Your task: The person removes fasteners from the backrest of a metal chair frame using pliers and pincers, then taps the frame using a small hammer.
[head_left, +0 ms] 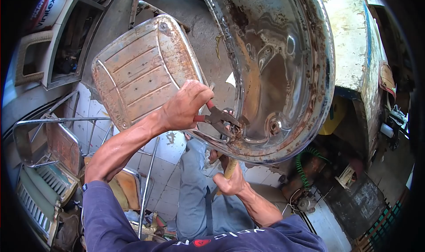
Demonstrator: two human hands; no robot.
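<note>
At the near edge of the rusty shell (pixel 285 77), clutching red-handled pliers (pixel 218 119) in the left grip (pixel 188 105), just beside that edge; below the shell, clasping a yellow handle (pixel 230 168) in the right grip (pixel 232 182)!

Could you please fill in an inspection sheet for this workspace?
Surface: white floor tiles, chipped in places; how the work is supported is unclear.
Job's things: large rusty metal shell; red-gripped pliers at its edge; yellow handle below, its far end hidden.
Clutter: rusty ribbed panel beside the work; metal tube frames to the left.
Hands: left hand closed on the pliers; right hand closed around the yellow handle.
Cables: green coiled cord or hose at lower right.
Surroundings: worn, paint-chipped bench at upper right; container marked "Vinilex" at upper left.
</note>
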